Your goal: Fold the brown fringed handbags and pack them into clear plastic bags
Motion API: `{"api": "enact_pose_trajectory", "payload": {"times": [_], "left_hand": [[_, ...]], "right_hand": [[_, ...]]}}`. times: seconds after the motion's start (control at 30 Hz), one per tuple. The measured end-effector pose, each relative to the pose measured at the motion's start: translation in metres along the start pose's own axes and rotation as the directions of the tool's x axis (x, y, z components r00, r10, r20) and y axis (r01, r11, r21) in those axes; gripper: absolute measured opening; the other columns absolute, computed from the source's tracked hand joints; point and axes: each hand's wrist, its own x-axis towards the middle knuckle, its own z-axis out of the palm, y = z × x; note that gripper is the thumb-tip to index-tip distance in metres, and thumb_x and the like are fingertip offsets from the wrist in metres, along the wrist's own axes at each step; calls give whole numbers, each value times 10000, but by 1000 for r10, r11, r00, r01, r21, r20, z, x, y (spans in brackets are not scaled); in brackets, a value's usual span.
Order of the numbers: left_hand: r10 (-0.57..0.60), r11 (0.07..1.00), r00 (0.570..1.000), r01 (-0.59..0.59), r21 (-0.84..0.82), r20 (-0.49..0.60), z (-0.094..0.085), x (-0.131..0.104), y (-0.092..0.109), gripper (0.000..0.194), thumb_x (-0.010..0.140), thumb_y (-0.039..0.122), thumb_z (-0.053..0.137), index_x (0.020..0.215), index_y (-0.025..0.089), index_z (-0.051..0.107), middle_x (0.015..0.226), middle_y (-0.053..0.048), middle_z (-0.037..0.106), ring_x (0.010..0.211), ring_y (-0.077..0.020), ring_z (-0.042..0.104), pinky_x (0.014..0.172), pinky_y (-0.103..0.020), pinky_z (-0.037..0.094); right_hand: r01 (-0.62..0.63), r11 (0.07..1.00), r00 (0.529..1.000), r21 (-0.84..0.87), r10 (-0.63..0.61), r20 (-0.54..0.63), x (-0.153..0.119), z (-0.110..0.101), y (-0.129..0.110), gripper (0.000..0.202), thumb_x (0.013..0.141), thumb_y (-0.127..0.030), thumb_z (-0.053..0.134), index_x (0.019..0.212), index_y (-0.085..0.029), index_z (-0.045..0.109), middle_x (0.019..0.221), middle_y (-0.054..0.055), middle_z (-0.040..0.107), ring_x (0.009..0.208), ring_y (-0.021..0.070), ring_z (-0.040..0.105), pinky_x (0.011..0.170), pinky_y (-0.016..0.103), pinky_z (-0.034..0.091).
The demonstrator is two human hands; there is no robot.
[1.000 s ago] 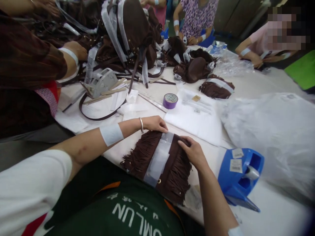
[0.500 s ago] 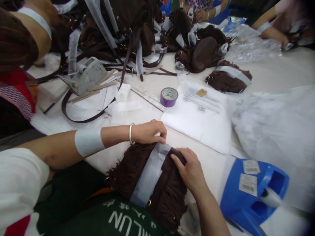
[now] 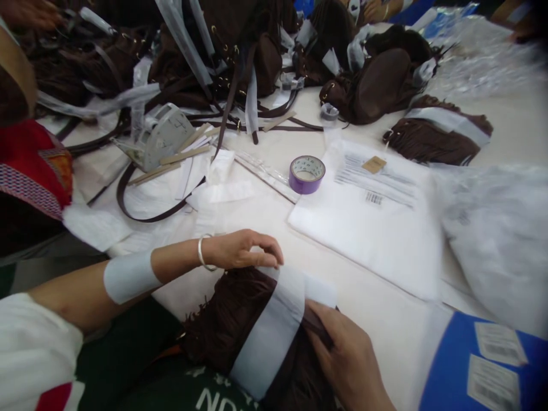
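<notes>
A dark brown fringed bag [image 3: 231,319] lies in front of me against my green apron. Around its middle runs a broad whitish wrapping strip [image 3: 269,342], and a loose white piece shows at its far edge. My left hand [image 3: 246,249], with a silver bangle on the wrist, pinches the far end of this strip between thumb and fingertips. On the bag's right side my right hand [image 3: 349,345] grips its edge, thumb on top, fingers partly hidden.
Purple tape roll [image 3: 307,174] and white printed sheets [image 3: 368,222] lie beyond the bag. A blue tape dispenser [image 3: 454,371] stands right; a grey dispenser [image 3: 166,137] stands left. Another wrapped bag [image 3: 436,134], heaped brown bags [image 3: 265,63] and plastic [image 3: 505,228] lie around. Co-workers are at the edges.
The view has shifted, so the tabletop things sit further right. The strip has widened over the bag's middle, and a white piece now shows at its far end. My right hand wraps further round the bag's edge.
</notes>
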Motion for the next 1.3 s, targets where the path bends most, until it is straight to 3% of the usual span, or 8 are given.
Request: {"api": "enact_pose_trajectory", "payload": {"times": [0.17,0.33,0.53,0.73,0.83,0.97,1.1,1.3], "left_hand": [[120,974,986,-140,177,118,7,-26,0,265,834,284,656,1099,264,645,998,-26,700,953,-170,618,1114,-366,255],[75,951,997,-61,302,-34,16,-20,-6,218,906,280,544,1090,210,639,992,-56,678,963,-177,584,992,-323,368],[92,914,985,-26,405,-145,14,-11,-14,239,873,315,595,1081,203,635,1147,-83,611,1095,-212,521,1030,-368,315],[31,947,984,26,320,-173,21,-9,-21,212,883,264,564,1067,169,611,1060,-65,643,1014,-190,568,967,-336,382],[-17,936,964,109,336,-266,28,-7,-25,233,862,236,584,1084,165,601,1072,-67,646,1018,-201,570,966,-357,384],[24,947,967,60,316,-255,29,-5,-30,285,861,221,573,1144,190,598,1085,-59,653,1014,-189,581,943,-333,406],[81,954,968,-5,299,-239,27,-7,-31,270,864,215,562,1126,187,624,1038,-63,662,981,-181,589,915,-310,424],[42,958,967,32,285,-250,27,-11,-23,275,867,187,557,1128,204,640,1039,-51,661,981,-172,585,921,-298,420]], "right_hand": [[2,1000,1000,21,-2,24,0,1,-1,370,864,-291,561,1228,-298,493,1077,-4,683,948,170,656,779,278,545],[-122,993,991,-8,121,-48,11,-6,4,247,903,-390,486,1105,-278,573,1003,30,666,916,195,632,750,322,537],[-217,967,975,-134,207,-82,26,-10,10,506,869,-496,512,1305,-244,469,1255,107,539,1158,281,481,975,503,404],[-236,970,963,-59,226,-145,27,2,12,242,918,-379,472,1081,-251,596,1006,59,634,990,227,546,895,450,443],[-199,977,966,-81,182,-185,36,2,16,236,885,-371,533,1070,-250,616,1131,69,612,1127,246,505,974,478,409],[-33,995,996,-97,26,-80,56,-5,10,534,839,-313,597,1348,-275,439,1312,66,541,1210,241,482,1007,477,408],[161,980,985,-113,-168,-51,68,-10,6,342,883,-184,531,1189,-323,594,1194,-14,641,1166,187,538,1033,433,388],[26,998,973,-63,-40,-227,48,-12,11,299,890,-147,518,1108,-308,644,1091,-24,688,1090,171,592,1001,412,428]]}}
